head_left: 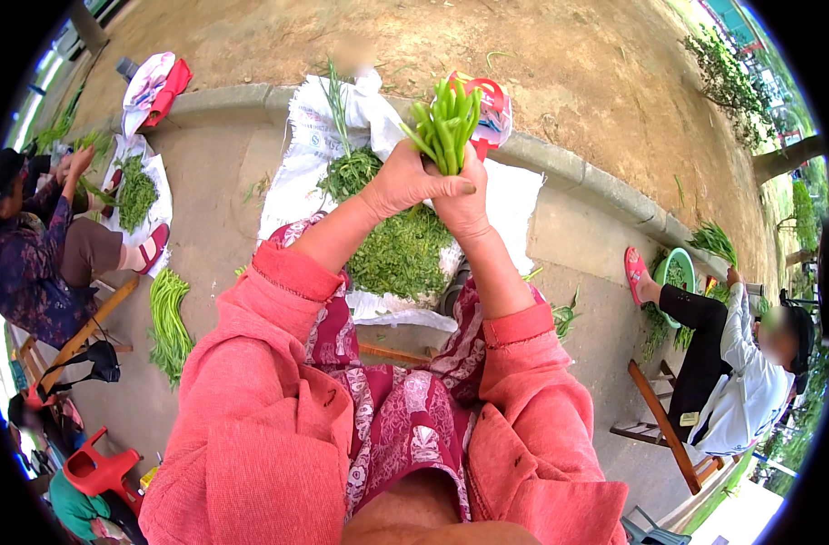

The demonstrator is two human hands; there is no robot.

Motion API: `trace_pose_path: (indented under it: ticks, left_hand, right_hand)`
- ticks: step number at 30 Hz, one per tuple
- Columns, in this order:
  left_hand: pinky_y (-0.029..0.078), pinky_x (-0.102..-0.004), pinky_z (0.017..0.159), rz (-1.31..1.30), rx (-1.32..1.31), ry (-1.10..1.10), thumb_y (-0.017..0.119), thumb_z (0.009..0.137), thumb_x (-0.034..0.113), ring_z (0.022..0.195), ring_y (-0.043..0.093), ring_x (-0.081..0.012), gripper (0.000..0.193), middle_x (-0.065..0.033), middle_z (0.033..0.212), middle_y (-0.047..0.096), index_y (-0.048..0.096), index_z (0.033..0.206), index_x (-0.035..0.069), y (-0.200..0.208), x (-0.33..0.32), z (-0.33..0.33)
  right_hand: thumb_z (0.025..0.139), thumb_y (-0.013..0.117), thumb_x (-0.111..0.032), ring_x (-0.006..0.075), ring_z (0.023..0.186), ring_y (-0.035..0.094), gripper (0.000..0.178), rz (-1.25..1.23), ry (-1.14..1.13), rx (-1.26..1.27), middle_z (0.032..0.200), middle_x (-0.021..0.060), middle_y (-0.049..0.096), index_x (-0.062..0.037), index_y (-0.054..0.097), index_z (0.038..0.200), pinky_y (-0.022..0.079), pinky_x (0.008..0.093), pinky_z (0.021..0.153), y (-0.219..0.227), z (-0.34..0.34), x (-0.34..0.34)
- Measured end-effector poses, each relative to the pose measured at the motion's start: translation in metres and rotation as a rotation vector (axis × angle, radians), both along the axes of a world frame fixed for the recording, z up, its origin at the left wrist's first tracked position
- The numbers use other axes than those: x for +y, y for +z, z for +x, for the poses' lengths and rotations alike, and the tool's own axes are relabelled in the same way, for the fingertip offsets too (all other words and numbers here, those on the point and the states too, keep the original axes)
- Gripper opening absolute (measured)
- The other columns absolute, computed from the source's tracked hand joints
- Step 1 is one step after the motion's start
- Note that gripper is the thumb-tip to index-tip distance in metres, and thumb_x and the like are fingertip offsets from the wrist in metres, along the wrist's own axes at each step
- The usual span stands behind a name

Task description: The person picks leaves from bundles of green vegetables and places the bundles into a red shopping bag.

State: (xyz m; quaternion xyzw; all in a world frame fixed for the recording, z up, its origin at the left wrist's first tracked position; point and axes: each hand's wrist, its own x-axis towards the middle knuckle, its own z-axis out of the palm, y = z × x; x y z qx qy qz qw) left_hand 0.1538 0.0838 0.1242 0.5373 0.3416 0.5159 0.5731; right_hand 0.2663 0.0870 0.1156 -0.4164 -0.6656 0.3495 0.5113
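Both my hands are raised in front of me, closed around one bunch of green stalks (448, 123). My left hand (407, 184) wraps it from the left, with the thumb lying across the base. From the right, my right hand (463, 202) grips the same bunch. Its cut ends or tips fan upward above my fingers. Below my hands, a heap of chopped-looking leafy greens (398, 254) lies on a white woven sack (514, 204) spread on the ground. A smaller clump of greens (352, 173) with long thin stems rests at its upper left.
A red and white bag (494, 118) sits at the curb (560, 163) behind the sack. Long green stalks (169, 327) lie on the pavement at left. One person (42, 236) sits at left beside more greens; another (741, 391) sits at right by a pale green basin (678, 282).
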Motion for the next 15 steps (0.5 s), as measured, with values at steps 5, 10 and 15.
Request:
trace_pose_path:
  ticks: [5, 10, 15]
  left_hand:
    - [0.044, -0.0303, 0.085, 0.105, -0.013, 0.009, 0.084, 0.059, 0.025, 0.095, 0.054, -0.0147, 0.063, -0.0063, 0.104, 0.058, 0.054, 0.109, 0.001, -0.001, 0.004, 0.009]
    - [0.043, -0.0318, 0.088, 0.166, 0.011, 0.037, 0.078, 0.067, 0.021, 0.098, 0.054, -0.0156, 0.054, -0.0078, 0.108, 0.058, 0.053, 0.111, 0.001, 0.0, 0.007, 0.012]
    - [0.045, -0.0328, 0.086, 0.168, 0.118, 0.0, 0.074, 0.07, 0.016, 0.095, 0.055, -0.016, 0.047, -0.0094, 0.104, 0.06, 0.055, 0.11, 0.002, 0.004, 0.013, 0.003]
  right_hand:
    - [0.073, 0.062, -0.011, 0.0326, 0.082, 0.06, 0.034, 0.063, -0.087, -0.071, 0.09, 0.0152, 0.061, -0.004, 0.051, 0.104, 0.048, 0.0359, 0.069, -0.005, 0.002, -0.002]
    - [0.072, 0.062, -0.01, 0.0338, 0.082, 0.06, 0.032, 0.062, -0.042, -0.013, 0.091, 0.0155, 0.061, -0.0036, 0.053, 0.101, 0.047, 0.0371, 0.071, 0.0, -0.003, -0.002]
    - [0.07, 0.064, -0.007, 0.0203, 0.094, 0.054, 0.04, -0.078, 0.153, -0.05, 0.1, 0.01, 0.057, -0.0015, 0.052, 0.108, 0.043, 0.0321, 0.082, -0.013, 0.006, 0.008]
